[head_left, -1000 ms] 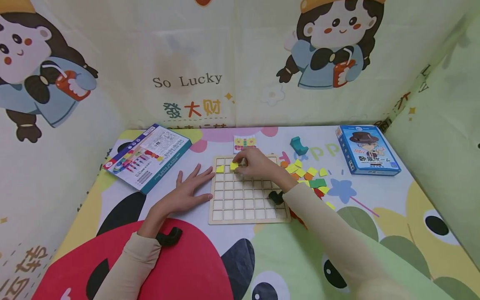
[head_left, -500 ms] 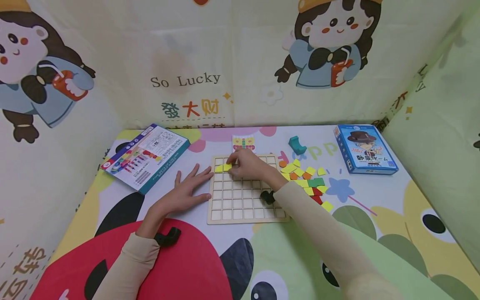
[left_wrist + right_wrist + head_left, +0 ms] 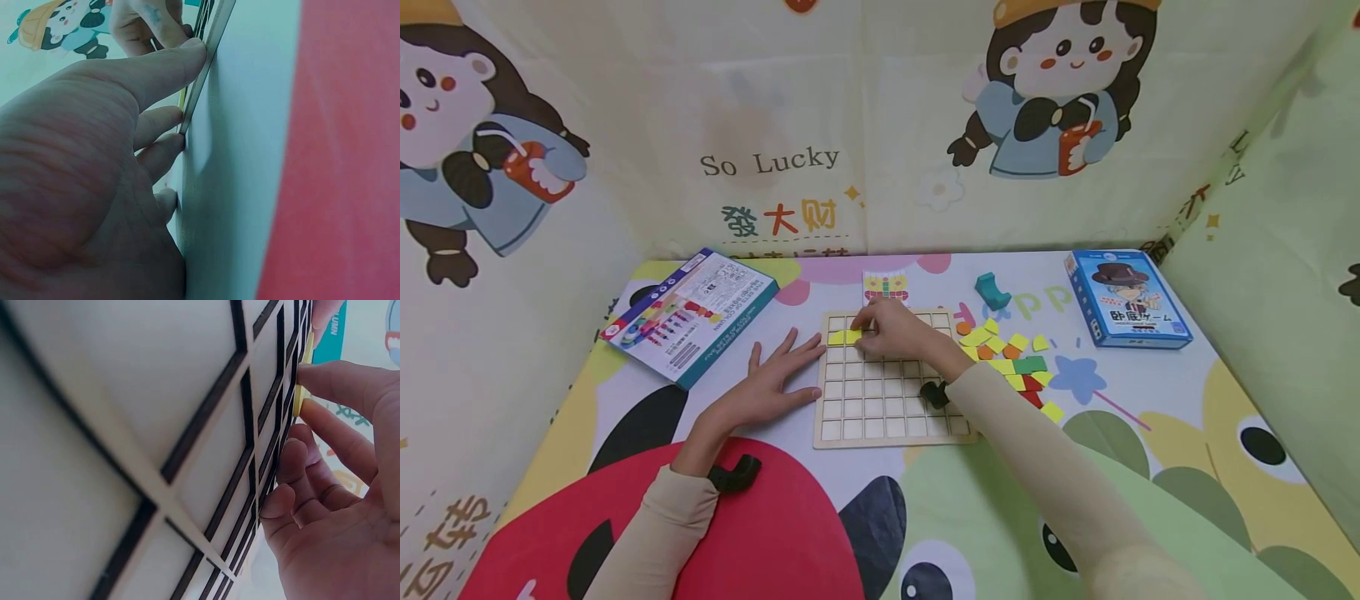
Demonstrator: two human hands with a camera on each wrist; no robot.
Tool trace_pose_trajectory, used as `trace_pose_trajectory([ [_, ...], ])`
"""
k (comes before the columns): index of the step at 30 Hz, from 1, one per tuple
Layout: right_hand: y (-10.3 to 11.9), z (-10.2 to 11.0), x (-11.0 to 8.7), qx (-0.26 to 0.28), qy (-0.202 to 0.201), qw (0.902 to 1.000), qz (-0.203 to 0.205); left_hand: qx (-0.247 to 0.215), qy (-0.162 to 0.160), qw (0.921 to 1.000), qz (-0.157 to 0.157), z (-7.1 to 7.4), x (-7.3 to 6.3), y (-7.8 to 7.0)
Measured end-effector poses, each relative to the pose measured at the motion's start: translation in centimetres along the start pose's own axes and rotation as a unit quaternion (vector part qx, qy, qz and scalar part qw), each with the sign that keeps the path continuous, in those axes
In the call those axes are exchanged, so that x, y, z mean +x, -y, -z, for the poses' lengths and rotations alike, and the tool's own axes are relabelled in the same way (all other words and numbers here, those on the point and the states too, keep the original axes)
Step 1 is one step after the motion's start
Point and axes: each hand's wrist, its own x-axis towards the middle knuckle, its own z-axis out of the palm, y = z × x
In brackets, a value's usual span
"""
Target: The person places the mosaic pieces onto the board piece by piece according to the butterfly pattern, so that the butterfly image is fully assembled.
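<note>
A wooden grid board (image 3: pixel 854 408) lies on the table between both hands. One yellow square tile (image 3: pixel 836 337) sits near its upper left corner, in the second row. Right beside it, my right hand (image 3: pixel 898 329) pinches another yellow tile (image 3: pixel 299 400) between thumb and index finger, down at the grid. In the right wrist view the other fingers are bent close to the board. My left hand (image 3: pixel 767 390) has its fingers spread, and in the left wrist view its thumb and fingertips touch the board's left edge.
Loose yellow, orange, green and red tiles (image 3: pixel 1002 367) lie right of the board. Behind it is a small pattern card (image 3: pixel 886 286), with a green curved piece (image 3: pixel 992 292) to its right. A white-and-teal box (image 3: pixel 700 312) stands left, a blue box (image 3: pixel 1127 298) right.
My right hand has shifted slightly left, bringing its yellow tile up beside the first one. Over the last half second it has stayed almost still. The left hand keeps its place at the board's edge.
</note>
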Motion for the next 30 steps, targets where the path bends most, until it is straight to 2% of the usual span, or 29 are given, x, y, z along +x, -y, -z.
trace_pose_trajectory([
  [7, -0.2, 0.7, -1.2, 0.024, -0.007, 0.9996, -0.010, 0.001, -0.001, 1.0000, 0.000, 0.0, -0.1, 0.1],
  [10, -0.8, 1.8, -2.6, 0.030, -0.027, 0.9991, -0.010, -0.001, -0.003, 1.0000, 0.000, -0.1, -0.1, 0.1],
  [15, -2.7, 4.0, -5.6, 0.008, -0.063, 0.9978, -0.017, -0.001, -0.004, 1.0000, 0.002, -0.1, -0.1, 0.1],
  [18, -4.3, 5.4, -7.5, 0.000, -0.076, 0.9964, -0.037, 0.000, -0.003, 1.0000, 0.002, -0.1, 0.0, 0.0],
  [22, -6.4, 7.0, -9.6, -0.012, -0.086, 0.9927, -0.084, 0.003, -0.003, 1.0000, 0.007, -0.1, -0.1, 0.1],
  [26, -8.3, 8.1, -11.3, -0.040, -0.080, 0.9863, -0.138, 0.006, -0.004, 0.9999, 0.009, -0.1, -0.1, 0.1],
  [30, -9.8, 8.6, -12.6, -0.051, -0.067, 0.9830, -0.163, 0.004, -0.002, 1.0000, 0.008, -0.1, 0.0, 0.2],
])
